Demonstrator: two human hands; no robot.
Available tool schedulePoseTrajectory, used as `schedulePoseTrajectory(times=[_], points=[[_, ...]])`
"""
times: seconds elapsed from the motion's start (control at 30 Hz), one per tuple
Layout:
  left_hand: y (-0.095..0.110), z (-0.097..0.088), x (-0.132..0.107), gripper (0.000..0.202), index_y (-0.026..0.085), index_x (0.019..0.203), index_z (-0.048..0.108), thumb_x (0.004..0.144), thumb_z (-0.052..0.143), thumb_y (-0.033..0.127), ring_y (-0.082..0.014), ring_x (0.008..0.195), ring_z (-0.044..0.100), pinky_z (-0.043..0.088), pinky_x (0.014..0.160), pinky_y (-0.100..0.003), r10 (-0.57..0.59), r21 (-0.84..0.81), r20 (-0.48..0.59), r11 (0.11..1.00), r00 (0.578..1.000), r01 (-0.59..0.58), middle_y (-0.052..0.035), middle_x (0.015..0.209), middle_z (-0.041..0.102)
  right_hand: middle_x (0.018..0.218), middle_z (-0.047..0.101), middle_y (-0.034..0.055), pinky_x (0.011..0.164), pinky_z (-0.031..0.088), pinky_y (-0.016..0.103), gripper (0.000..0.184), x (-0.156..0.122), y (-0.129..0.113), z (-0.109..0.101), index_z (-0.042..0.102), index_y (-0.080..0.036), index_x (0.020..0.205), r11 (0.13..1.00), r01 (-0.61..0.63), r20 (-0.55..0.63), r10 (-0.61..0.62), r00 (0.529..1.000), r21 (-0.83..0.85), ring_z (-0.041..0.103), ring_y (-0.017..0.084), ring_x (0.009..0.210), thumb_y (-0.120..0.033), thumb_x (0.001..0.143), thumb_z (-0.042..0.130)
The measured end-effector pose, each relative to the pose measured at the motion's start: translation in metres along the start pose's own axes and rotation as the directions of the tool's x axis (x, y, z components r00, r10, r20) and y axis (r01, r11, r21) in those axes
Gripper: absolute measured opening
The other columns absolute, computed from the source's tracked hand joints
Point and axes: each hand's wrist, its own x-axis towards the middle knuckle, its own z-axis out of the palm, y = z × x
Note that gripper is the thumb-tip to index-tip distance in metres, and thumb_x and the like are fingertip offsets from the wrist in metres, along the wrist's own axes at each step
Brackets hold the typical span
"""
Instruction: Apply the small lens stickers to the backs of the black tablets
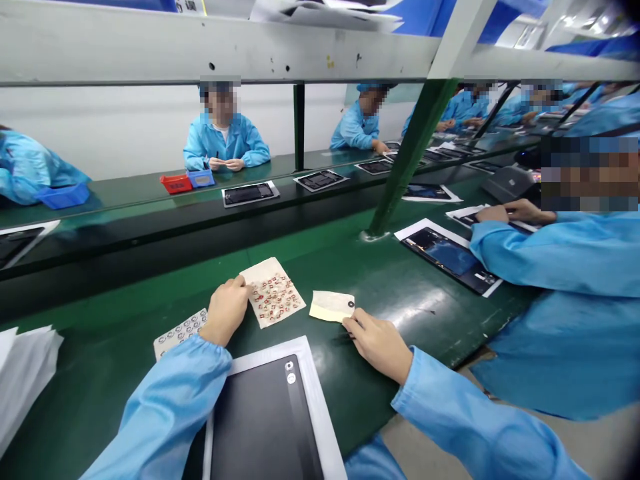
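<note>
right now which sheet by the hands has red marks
The tan sheet touching the left hand: it carries red shapes, while the cream slip has none and the white sheet shows grey ones.

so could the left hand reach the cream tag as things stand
Probably yes. The left hand touches the red-printed sheet beside the cream tag, and that flat sheet is all that lies between them. The right hand is at the tag's other end.
</note>
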Motion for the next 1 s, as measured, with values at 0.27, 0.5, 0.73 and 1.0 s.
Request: schedulePoseTrajectory(times=[0.27,0.5,0.73,1.0], points=[[0.068,-0.001,-0.028,0.048,0.013,0.103,0.072,0.102,0.042,0.050,-0.0254,0.090,0.073,0.057,0.082,-0.035,-0.086,-0.523,0.253,0.826,0.964,0.211,-0.0152,0.098,0.074,0.081,0.058,0.0024,0.060,0.029,0.030,0.022,0.001,-0.004,0.003,0.066,-0.017,0.092,0.999,-0.017,-0.124,0.021,0.992,0.029,0.051,0.012,0.067,-0.014,0.101,0.046],[0.168,0.036,-0.046,0.030,0.010,0.120,0.061,0.099,0.060,0.031,-0.0198,0.095,0.076,0.060,0.096,-0.033,0.221,-0.767,0.573,-0.195,0.790,0.611,-0.0184,0.113,0.075,0.098,0.067,0.0070,0.066,0.045,0.023,0.031,-0.004,-0.005,0.003,0.069,-0.014,0.113,0.960,0.080,-0.153,-0.039,0.987,0.269,0.062,0.012,0.079,-0.009,0.093,0.047],[0.172,0.045,-0.038,0.033,0.007,0.129,0.059,0.098,0.050,0.008,-0.0209,0.097,0.077,0.064,0.090,-0.031,0.146,-0.731,0.639,-0.191,0.755,0.655,-0.0208,0.117,0.074,0.082,0.073,0.0067,0.069,0.051,0.023,0.028,0.008,0.021,0.009,0.080,-0.016,0.090,0.445,-0.490,0.267,0.474,0.839,0.750,0.067,0.015,0.074,-0.041,0.091,0.067],[0.173,0.048,-0.040,0.029,0.003,0.125,0.061,0.101,0.048,0.010,-0.0231,0.088,0.078,0.065,0.086,-0.035,0.140,-0.758,0.628,-0.115,0.766,0.642,-0.0216,0.099,0.077,0.058,0.063,0.0037,0.044,0.037,0.018,0.052,0.019,0.028,0.010,0.074,-0.011,0.078,0.290,-0.609,0.428,0.497,0.755,0.738,0.052,0.009,0.046,-0.061,0.086,0.067]])
